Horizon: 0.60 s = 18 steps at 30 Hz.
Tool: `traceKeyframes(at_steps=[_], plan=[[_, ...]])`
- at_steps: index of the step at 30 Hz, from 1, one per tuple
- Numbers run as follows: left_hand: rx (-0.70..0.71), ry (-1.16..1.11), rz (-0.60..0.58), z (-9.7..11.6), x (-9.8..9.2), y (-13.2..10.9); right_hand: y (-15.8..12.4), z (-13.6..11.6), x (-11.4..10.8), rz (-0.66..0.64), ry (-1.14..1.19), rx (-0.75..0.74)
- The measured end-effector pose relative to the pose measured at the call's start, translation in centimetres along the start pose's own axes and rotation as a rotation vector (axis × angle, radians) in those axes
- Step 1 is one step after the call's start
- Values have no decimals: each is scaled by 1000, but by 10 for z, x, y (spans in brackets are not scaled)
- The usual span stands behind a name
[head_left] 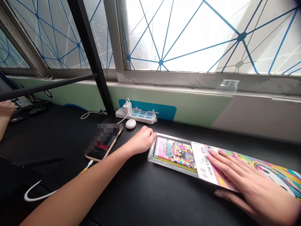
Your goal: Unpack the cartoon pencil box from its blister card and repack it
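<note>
A colourful pencil box [174, 153] lies in a clear plastic tray [174, 170], which sticks out of a printed cardboard sleeve [204, 164] marked "PENCIL BOX". My left hand [142, 139] is closed on the far left corner of the tray, fingers curled in. Flat across the sleeve rests my right hand [254, 182], its fingers stretched out over the print and the thumb apart along the near edge. The rest of the pencil box is hidden inside the sleeve.
A phone [103, 146] with a cable lies left of my forearm. Behind it are a white round case [130, 124] and a power strip [138, 115] with a charger. A black metal frame [94, 56] rises at left. Another person's hand [7, 110] shows at the left edge.
</note>
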<state>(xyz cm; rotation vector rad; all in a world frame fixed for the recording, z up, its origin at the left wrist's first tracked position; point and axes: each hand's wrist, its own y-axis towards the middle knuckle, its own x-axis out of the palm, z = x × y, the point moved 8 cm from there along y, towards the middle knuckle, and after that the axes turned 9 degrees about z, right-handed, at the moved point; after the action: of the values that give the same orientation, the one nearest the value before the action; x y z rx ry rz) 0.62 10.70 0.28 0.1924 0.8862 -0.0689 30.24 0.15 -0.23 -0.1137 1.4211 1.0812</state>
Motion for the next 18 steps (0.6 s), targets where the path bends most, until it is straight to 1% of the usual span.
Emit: traceKeyframes(at_steps=[3, 5, 7, 9, 11, 13, 14, 16, 17, 18], plan=[[10, 65, 16, -4, -8, 4, -6, 10, -2, -3, 3, 17], [10, 109, 27, -6, -15, 5, -5, 10, -2, -10, 15, 32], [11, 155, 72, -6, -23, 5, -3, 8, -2, -31, 14, 63], [37, 195, 139, 1, -29, 2, -1, 4, -2, -52, 6, 101], [160, 222, 207, 21, -29, -5, 3, -2, -3, -67, 11, 115], [374, 218, 230, 52, -20, -20, 8, -11, -4, -77, 23, 100], [470, 195, 211, 67, -12, -29, 10, -15, -4, -84, 25, 91], [608, 181, 76, 90, 13, -47, 15, -20, -2, -98, 24, 77], [631, 219, 18, 95, 25, -55, 17, -21, -2, -102, 23, 74], [647, 265, -9, 99, 34, -60, 18, -22, -1, -104, 26, 72]])
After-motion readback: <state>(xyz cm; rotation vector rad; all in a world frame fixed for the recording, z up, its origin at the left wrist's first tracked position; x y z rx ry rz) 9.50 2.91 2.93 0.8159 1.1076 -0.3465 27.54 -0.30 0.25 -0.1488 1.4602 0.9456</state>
